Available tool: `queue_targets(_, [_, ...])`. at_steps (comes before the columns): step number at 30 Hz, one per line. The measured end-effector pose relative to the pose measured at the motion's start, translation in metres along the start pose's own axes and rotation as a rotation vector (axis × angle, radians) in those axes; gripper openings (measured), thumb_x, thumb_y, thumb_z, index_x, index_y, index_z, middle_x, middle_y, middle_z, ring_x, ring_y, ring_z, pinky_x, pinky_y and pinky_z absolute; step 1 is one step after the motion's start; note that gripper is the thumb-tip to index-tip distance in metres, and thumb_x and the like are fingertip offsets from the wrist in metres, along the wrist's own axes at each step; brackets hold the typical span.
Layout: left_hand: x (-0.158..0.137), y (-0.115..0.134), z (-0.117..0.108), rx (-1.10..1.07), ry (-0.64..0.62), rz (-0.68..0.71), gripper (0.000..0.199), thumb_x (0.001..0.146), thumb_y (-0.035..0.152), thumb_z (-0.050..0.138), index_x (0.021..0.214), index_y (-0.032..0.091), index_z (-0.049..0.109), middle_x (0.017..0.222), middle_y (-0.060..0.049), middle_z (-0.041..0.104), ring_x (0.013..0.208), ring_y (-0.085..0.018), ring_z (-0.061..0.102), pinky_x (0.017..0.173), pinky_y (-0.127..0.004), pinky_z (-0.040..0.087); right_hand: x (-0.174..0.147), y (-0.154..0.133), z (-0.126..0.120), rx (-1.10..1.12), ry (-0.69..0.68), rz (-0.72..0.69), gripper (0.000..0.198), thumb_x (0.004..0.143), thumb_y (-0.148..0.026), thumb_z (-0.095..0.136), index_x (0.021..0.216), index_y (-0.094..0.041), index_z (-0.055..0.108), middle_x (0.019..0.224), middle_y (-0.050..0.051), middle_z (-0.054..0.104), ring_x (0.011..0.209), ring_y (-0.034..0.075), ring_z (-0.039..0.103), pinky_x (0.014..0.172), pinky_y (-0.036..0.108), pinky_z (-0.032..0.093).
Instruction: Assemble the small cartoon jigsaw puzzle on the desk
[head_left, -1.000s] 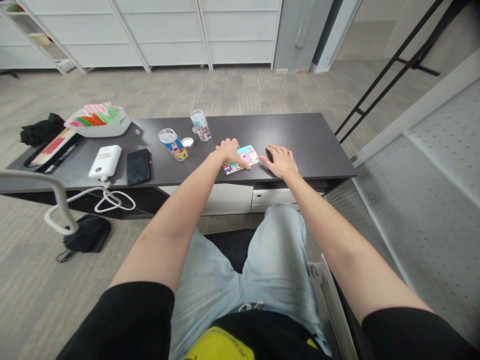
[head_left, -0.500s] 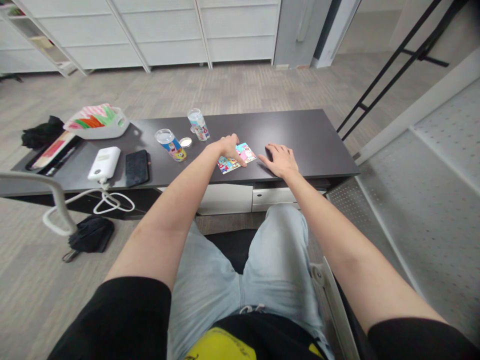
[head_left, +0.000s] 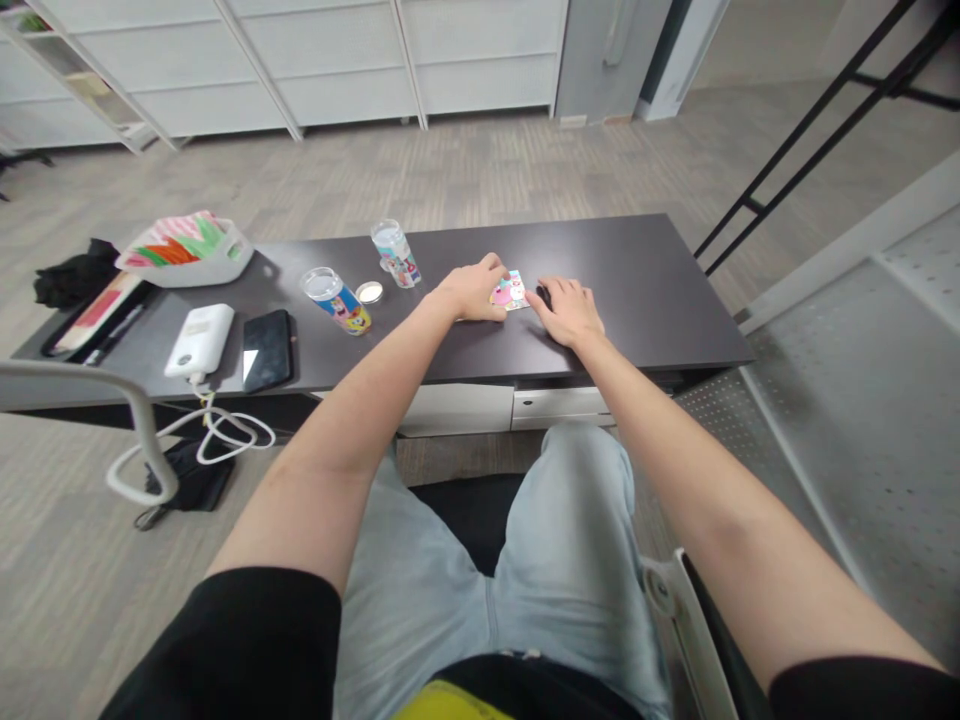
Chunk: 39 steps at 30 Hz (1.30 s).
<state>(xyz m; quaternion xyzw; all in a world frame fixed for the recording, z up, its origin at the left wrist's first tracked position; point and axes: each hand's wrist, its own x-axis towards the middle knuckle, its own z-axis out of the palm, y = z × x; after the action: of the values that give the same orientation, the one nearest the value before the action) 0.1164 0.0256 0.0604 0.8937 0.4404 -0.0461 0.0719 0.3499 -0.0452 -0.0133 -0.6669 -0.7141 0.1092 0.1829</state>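
Observation:
A colourful cartoon-printed card (head_left: pixel 513 291) lies on the dark table, much of it under my left hand (head_left: pixel 477 289). The fingers and thumb of that hand curl around the card's left part. My right hand (head_left: pixel 570 312) rests at the card's right side, its thumb at the card's edge. Between its thumb and forefinger a small black object (head_left: pixel 544 296) shows; most of it is hidden, so its kind is unclear. Left of my hands stand two clear cups with cartoon prints, a blue and yellow cup (head_left: pixel 339 302) and a paler cup (head_left: pixel 396 255). A round whitish lid (head_left: pixel 369 292) lies between them.
Farther left on the table (head_left: pixel 637 260) are a black phone (head_left: pixel 267 350), a white power bank (head_left: pixel 199 341) with a looped white cable (head_left: pixel 225 425), and a white basket (head_left: pixel 217 268) of colourful packets. A black tray (head_left: pixel 97 325) sits at the far left. White drawers (head_left: pixel 559 404) are below the tabletop.
My left hand has shifted right and slightly up, its fingers curling over the card. The card has moved right toward my right hand. My right hand's fingers have drawn in closer.

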Motion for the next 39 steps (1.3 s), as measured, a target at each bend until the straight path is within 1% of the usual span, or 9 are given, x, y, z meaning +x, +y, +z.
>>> queue_targets(3, [0.006,-0.008,0.024,-0.209,0.137,0.004,0.089,0.092,0.044,0.079,0.178,0.028,0.066,0.191,-0.013,0.059,0.164,-0.041,0.073,0.138,-0.053,0.065,0.015,0.006,0.002,0.012,0.012,0.0,0.085,0.133,-0.071,0.03,0.185,-0.015,0.067,0.19,0.024,0.07,0.174,0.048,0.062,0.146,0.07,0.046])
queue_targets(6, [0.014,-0.021,0.043,-0.319,0.248,-0.017,0.088,0.094,0.047,0.081,0.178,0.026,0.064,0.187,-0.016,0.062,0.171,-0.04,0.066,0.148,-0.053,0.056,0.034,0.015,0.003,0.016,0.003,-0.053,0.092,0.124,-0.081,0.055,0.187,-0.015,0.065,0.19,0.025,0.07,0.175,0.052,0.061,0.147,0.073,0.046])
queue_targets(11, [0.021,-0.06,0.053,-0.285,0.315,-0.135,0.124,0.086,0.083,0.101,0.184,0.02,0.056,0.193,-0.026,0.057,0.184,-0.05,0.049,0.159,-0.063,0.033,0.071,0.03,0.004,0.024,-0.102,-0.167,0.133,0.099,-0.088,0.092,0.199,-0.011,0.05,0.204,0.026,0.053,0.19,0.052,0.046,0.158,0.069,0.033])
queue_targets(13, [0.024,-0.076,0.052,-0.283,0.286,-0.161,0.135,0.077,0.096,0.105,0.178,0.018,0.061,0.189,-0.028,0.06,0.179,-0.053,0.052,0.155,-0.064,0.036,0.087,0.036,0.006,0.025,-0.126,-0.203,0.137,0.096,-0.09,0.095,0.2,-0.013,0.05,0.205,0.024,0.052,0.191,0.052,0.044,0.159,0.069,0.03])
queue_targets(17, [0.037,-0.096,0.05,-0.266,0.287,-0.16,0.132,0.065,0.102,0.111,0.161,0.022,0.069,0.178,-0.026,0.067,0.168,-0.054,0.058,0.149,-0.065,0.042,0.118,0.04,0.011,0.031,-0.099,-0.249,0.119,0.088,-0.088,0.103,0.182,-0.023,0.07,0.193,0.02,0.063,0.182,0.054,0.052,0.154,0.072,0.036])
queue_targets(24, [0.048,-0.1,0.045,-0.301,0.297,-0.183,0.128,0.059,0.1,0.117,0.149,0.024,0.068,0.163,-0.023,0.073,0.159,-0.058,0.064,0.143,-0.07,0.047,0.147,0.044,0.017,0.101,-0.063,-0.296,0.117,0.065,-0.087,0.117,0.153,-0.025,0.073,0.168,0.021,0.074,0.158,0.056,0.066,0.14,0.07,0.048])
queue_targets(30, [0.046,-0.101,0.043,-0.388,0.324,-0.116,0.131,0.059,0.088,0.123,0.159,0.026,0.064,0.167,-0.019,0.07,0.153,-0.05,0.071,0.138,-0.065,0.057,0.147,0.046,0.013,0.221,-0.123,-0.345,0.134,0.064,-0.093,0.112,0.169,-0.025,0.065,0.169,0.02,0.076,0.15,0.055,0.071,0.136,0.067,0.047])
queue_targets(34, [0.044,-0.106,0.044,-0.449,0.312,-0.074,0.126,0.059,0.078,0.126,0.16,0.028,0.07,0.167,-0.016,0.066,0.154,-0.047,0.071,0.138,-0.061,0.061,0.146,0.039,0.01,0.227,-0.167,-0.347,0.119,0.072,-0.083,0.112,0.17,-0.028,0.07,0.166,0.015,0.082,0.15,0.054,0.072,0.14,0.067,0.044])
queue_targets(39, [0.041,-0.112,0.044,-0.506,0.328,-0.004,0.121,0.06,0.071,0.128,0.16,0.028,0.074,0.166,-0.014,0.064,0.16,-0.043,0.068,0.145,-0.058,0.058,0.146,0.032,0.009,0.381,-0.211,-0.354,0.122,0.071,-0.077,0.106,0.172,-0.022,0.067,0.159,0.016,0.084,0.143,0.049,0.078,0.131,0.061,0.057])
